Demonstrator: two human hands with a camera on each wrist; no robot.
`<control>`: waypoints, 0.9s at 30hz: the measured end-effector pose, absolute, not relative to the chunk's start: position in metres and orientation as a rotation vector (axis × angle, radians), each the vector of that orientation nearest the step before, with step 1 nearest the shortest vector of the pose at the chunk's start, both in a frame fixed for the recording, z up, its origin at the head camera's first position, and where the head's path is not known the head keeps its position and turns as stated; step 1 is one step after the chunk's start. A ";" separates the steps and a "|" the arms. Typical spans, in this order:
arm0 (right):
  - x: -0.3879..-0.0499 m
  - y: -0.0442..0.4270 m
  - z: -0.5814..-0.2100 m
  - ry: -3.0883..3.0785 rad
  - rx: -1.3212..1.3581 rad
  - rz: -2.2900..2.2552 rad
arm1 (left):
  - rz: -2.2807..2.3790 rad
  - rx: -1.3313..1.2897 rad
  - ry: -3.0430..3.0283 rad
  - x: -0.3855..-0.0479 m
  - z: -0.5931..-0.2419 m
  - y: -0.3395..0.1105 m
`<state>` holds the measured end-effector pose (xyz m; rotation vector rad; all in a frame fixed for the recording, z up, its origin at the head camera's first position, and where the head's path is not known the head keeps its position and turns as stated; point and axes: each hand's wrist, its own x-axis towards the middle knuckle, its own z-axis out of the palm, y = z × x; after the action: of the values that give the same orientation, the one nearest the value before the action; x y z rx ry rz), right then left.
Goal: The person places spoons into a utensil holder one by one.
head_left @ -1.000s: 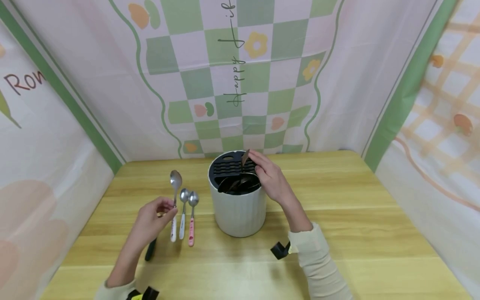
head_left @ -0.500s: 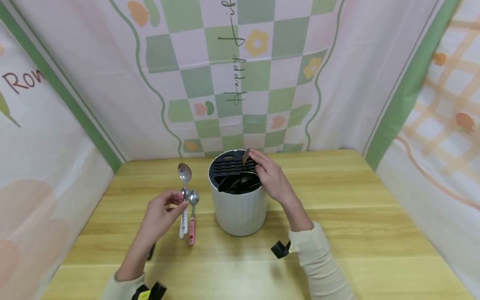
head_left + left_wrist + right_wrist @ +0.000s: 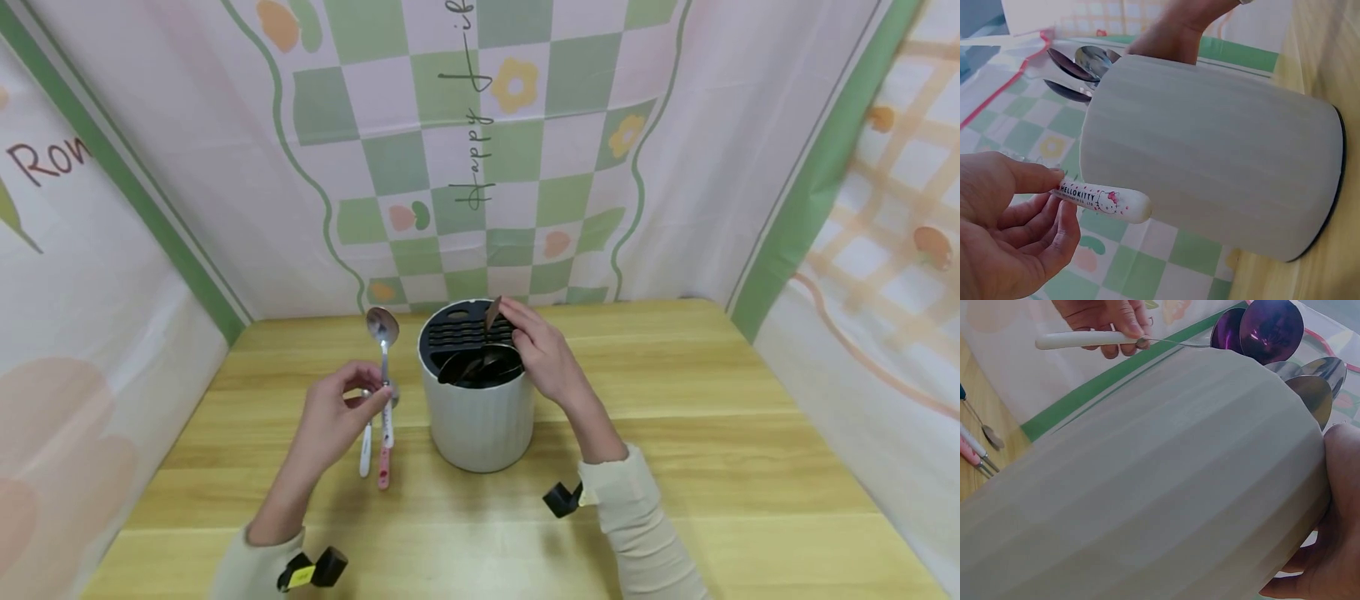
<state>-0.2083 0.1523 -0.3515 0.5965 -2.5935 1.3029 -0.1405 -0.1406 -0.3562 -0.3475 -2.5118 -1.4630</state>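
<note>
My left hand (image 3: 333, 421) pinches a spoon with a white, cartoon-printed handle (image 3: 1107, 201) between thumb and fingers. The spoon's bowl (image 3: 382, 325) points up and away, held above the table left of a pale, ribbed utensil holder (image 3: 480, 429). Against the holder's right side and rim lies my right hand (image 3: 546, 360), its fingers curved around the far side. Several dark-looking spoons (image 3: 1091, 61) stand bowl-up in the holder's front opening. A brownish blade-like piece (image 3: 492, 314) sticks out of the slotted black lid (image 3: 457, 333) beside my right fingertips.
On the table (image 3: 675, 400), a white-handled spoon (image 3: 365, 454) and a pink-handled spoon (image 3: 384, 468) lie left of the holder, partly hidden by my left hand. The right wrist view also shows a dark-handled piece (image 3: 991, 436). Printed fabric (image 3: 585, 200) stands behind the table.
My left hand has carried the spoon to the right and farther back, from beside the lying spoons to above the pink-handled one. My right hand has stayed at the holder.
</note>
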 end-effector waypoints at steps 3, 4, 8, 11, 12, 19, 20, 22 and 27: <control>-0.208 0.153 -0.352 -2.595 0.586 1.301 | -1.480 -0.363 -2.482 -0.142 -0.353 -0.136; -0.208 0.153 -0.352 -2.594 0.583 1.302 | -1.482 -0.370 -2.472 -0.143 -0.352 -0.135; -0.207 0.153 -0.352 -2.591 0.575 1.312 | -1.479 -0.394 -2.443 -0.145 -0.349 -0.129; -0.207 0.153 -0.353 -2.590 0.581 1.316 | -1.474 -0.393 -2.427 -0.146 -0.347 -0.126; -0.207 0.153 -0.353 -2.589 0.585 1.315 | -1.473 -0.392 -2.422 -0.147 -0.346 -0.124; -0.209 0.153 -0.352 -2.573 0.596 1.311 | -1.491 -0.411 -2.365 -0.149 -0.339 -0.117; -0.209 0.153 -0.352 -2.571 0.596 1.310 | -1.496 -0.416 -2.359 -0.149 -0.338 -0.116; -0.209 0.153 -0.352 -2.570 0.597 1.309 | -1.505 -0.421 -2.349 -0.149 -0.337 -0.114; -0.209 0.152 -0.352 -2.571 0.602 1.305 | -1.529 -0.440 -2.306 -0.150 -0.332 -0.111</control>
<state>-0.2095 0.1522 -0.3517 0.6016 -2.5713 1.3054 -0.1503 -0.1111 -0.3321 -0.4399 -2.3061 -1.5290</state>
